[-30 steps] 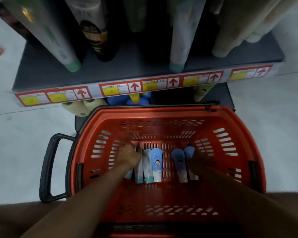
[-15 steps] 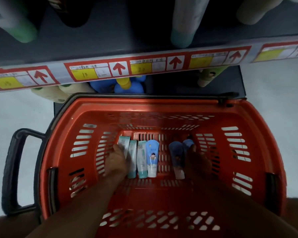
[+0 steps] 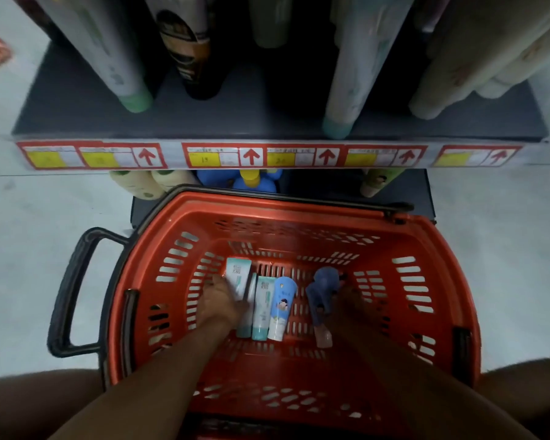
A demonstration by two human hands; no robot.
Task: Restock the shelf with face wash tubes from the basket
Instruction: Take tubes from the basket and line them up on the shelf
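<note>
Pale floor (image 3: 45,236) beneath red basket (image 3: 299,214)

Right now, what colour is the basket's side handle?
Black; the side handle sticks out left of the red basket. Only the head view shows it.

Both hands in red basket (image 3: 299,214), left hand (image 3: 218,304) gripping teal tube (image 3: 238,274), right hand (image 3: 351,301) on blue tube (image 3: 321,289)

Count: 1 red basket (image 3: 178,268). Inside: 3 white-teal tubes (image 3: 237,277), 1 white-blue cartoon tube (image 3: 281,308), 2 dark-blue tubes (image 3: 319,292), overlapping. 2 hands (image 3: 218,304) in the basket. 6 price labels (image 3: 223,156) on the shelf edge.
</note>
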